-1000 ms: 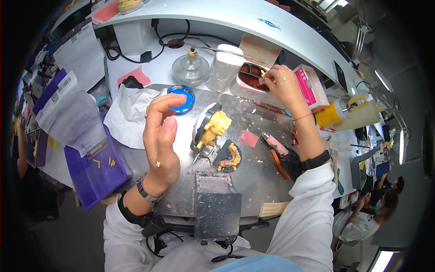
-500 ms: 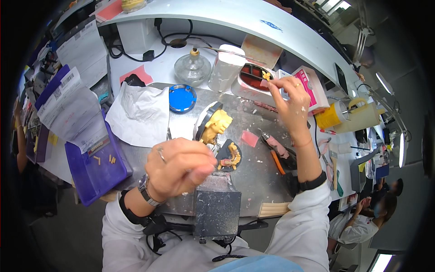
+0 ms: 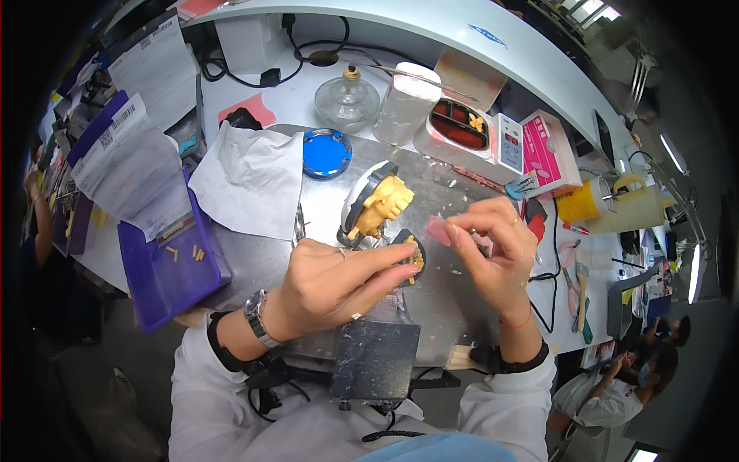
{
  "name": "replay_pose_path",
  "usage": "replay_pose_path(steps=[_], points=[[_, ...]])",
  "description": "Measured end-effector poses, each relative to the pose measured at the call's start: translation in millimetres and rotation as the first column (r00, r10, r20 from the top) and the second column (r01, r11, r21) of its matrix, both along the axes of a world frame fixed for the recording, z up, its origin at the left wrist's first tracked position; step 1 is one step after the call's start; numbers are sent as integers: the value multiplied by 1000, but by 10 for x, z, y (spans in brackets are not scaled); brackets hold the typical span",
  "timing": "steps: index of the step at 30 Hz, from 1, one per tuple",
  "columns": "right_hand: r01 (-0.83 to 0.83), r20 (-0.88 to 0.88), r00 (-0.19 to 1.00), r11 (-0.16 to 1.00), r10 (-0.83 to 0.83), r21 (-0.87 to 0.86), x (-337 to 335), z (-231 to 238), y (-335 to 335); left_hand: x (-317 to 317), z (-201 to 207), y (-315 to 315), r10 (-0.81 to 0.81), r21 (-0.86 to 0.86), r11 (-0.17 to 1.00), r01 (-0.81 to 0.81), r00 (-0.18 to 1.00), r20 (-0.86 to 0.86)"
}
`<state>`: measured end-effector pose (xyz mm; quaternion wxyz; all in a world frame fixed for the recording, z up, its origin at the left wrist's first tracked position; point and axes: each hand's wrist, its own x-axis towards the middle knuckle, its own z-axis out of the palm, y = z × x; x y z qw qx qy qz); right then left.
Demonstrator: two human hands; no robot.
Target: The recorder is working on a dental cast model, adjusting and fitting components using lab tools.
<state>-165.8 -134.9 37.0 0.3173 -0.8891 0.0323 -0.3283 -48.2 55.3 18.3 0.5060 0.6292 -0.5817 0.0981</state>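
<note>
My left hand (image 3: 327, 289) reaches over the bench with thumb and fingers closing at the yellow arch (image 3: 419, 260) of a small dental cast on a dark base (image 3: 412, 238). The fingertips cover part of this cast, so the exact grip is partly hidden. Between the thumb and fingers of my right hand (image 3: 493, 250) is a small piece of pink wax sheet (image 3: 437, 230), just right of the cast. Behind the left fingertips stands a larger yellow dental cast (image 3: 385, 202) in a white and dark mount.
Toward the back are a glass spirit lamp (image 3: 346, 102), a blue round dish (image 3: 327, 153) and a wax heater (image 3: 459, 127) with a yellow piece on it. A purple tray (image 3: 173, 269) and a crumpled white sheet (image 3: 250, 181) lie left. A yellow container (image 3: 583, 202) stands right.
My right hand has come down from the wax heater to the pink wax sheet. My left hand has moved right, its fingers now at the small cast. The view has shifted slightly.
</note>
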Motion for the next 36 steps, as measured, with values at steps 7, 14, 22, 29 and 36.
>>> replay_pose_path(steps=[7,14,22,29,36], points=[[-196,28,980,980,196,-26,-23,38,144,-36,-24,-57,-63,22,997,68,987,-150],[-269,24,962,960,271,-74,-2,30,194,-12,-60,-57,-78,14,997,80,991,-108],[-268,49,962,963,268,14,-78,-27,302,-43,-88,-43,-156,29,986,166,964,-215],[-287,110,950,956,292,-61,-137,11,307,-54,-19,-26,-269,18,951,307,858,-437],[-214,172,949,940,265,-267,-189,-57,335,-54,57,33,-304,54,904,424,727,-616]])
